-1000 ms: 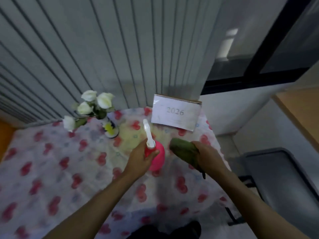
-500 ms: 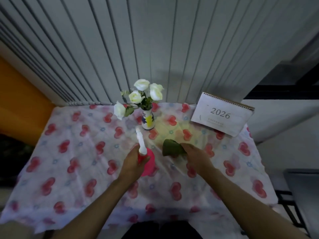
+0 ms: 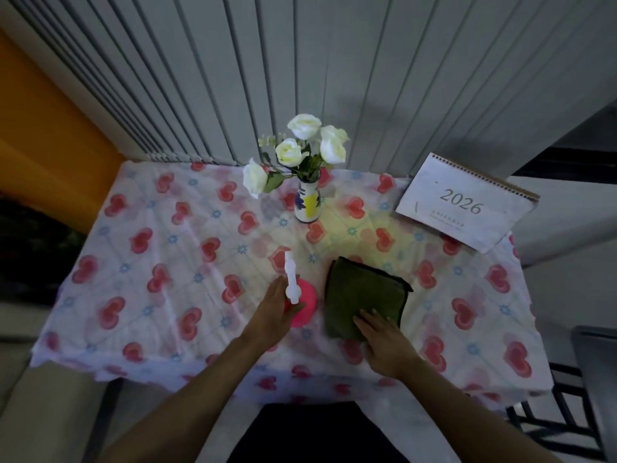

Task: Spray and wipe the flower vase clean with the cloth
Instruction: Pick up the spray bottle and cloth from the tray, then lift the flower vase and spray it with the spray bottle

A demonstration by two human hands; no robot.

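We judged the job barely begun: the vase [image 3: 307, 204] stood upright near the table's [image 3: 140, 295] far edge, about midway along it, flowers [image 3: 302, 147] still in it, and nothing in view suggested it had been sprayed or wiped. Our left hand [image 3: 274, 317] was wrapped round the pink spray bottle [image 3: 302, 304], fingers curled on its body, white nozzle pointing toward the vase but well short of it. Our right hand [image 3: 384, 339] lay flat on the near corner of the folded green cloth [image 3: 364, 295], fingers loosely together, pressing rather than gripping. Bottle and cloth sat side by side near the table's near edge. A calendar [image 3: 467, 202] leaned at the far right corner. Spraying, wiping and setting things down all remained, as far as we could tell.
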